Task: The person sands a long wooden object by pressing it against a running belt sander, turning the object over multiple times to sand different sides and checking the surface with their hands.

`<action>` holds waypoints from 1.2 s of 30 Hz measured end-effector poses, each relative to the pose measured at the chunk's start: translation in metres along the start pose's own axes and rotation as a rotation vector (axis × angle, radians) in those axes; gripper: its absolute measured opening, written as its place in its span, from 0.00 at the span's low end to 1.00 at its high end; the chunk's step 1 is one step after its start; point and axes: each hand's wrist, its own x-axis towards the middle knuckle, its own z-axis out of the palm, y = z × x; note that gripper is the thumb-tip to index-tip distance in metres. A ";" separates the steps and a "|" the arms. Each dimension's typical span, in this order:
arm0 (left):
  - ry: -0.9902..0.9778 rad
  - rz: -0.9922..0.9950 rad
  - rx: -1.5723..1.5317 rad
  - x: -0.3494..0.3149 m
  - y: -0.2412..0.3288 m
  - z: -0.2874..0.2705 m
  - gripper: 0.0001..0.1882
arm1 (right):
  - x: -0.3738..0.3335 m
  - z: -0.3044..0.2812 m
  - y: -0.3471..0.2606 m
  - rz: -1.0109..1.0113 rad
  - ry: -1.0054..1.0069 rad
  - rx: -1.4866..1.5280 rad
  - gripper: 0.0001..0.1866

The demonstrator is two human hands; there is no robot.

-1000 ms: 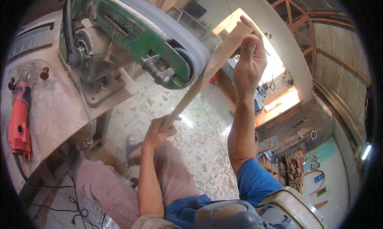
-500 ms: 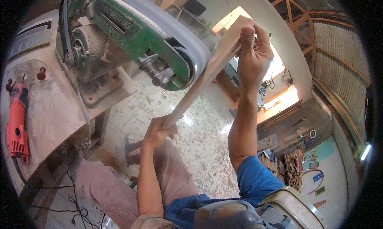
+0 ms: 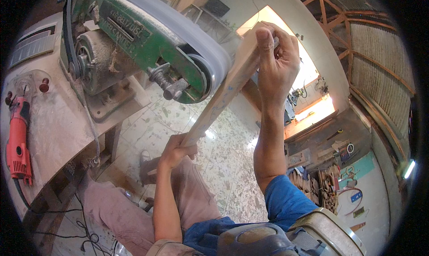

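A long pale wooden board [image 3: 223, 95] runs slantwise between my two hands, with bluish marks along its face. My left hand [image 3: 175, 151] is wrapped round its lower, nearer end. At the upper, far end, my right hand [image 3: 278, 48] grips the wood with the thumb on the near side and the fingers curled behind. The board lies against or very close to the rounded end of the grey sanding belt [image 3: 196, 35] on a green belt sander [image 3: 129, 33]; exact contact is hard to tell. A spring and knob [image 3: 169, 82] stick out below the belt.
On the dusty workbench [image 3: 53, 135] at the left lies a red power tool [image 3: 18, 140] with a clear round base. Black cords [image 3: 89, 238] trail on the speckled tile floor [image 3: 232, 166]. Stacked wood pieces [image 3: 328, 184] stand at the right by the wall.
The board has rolled in my hands, so a broader face with blue marks now shows. My right hand has shifted slightly left and nearer. My left hand keeps its hold.
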 end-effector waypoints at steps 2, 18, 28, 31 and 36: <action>-0.007 0.000 0.002 0.001 -0.002 0.001 0.31 | -0.001 -0.001 0.003 0.014 -0.012 -0.011 0.27; 0.021 -0.001 0.014 0.007 -0.001 -0.003 0.31 | 0.016 -0.007 0.004 0.044 0.021 -0.089 0.26; -0.087 -0.029 -0.047 0.004 0.011 0.001 0.31 | 0.011 -0.007 -0.006 0.040 -0.009 -0.161 0.22; -0.093 -0.051 -0.051 0.004 0.008 0.001 0.32 | 0.010 -0.007 -0.006 0.061 -0.025 -0.195 0.23; -0.111 -0.069 -0.065 0.001 0.011 0.000 0.32 | 0.006 -0.002 -0.006 0.044 0.010 -0.226 0.23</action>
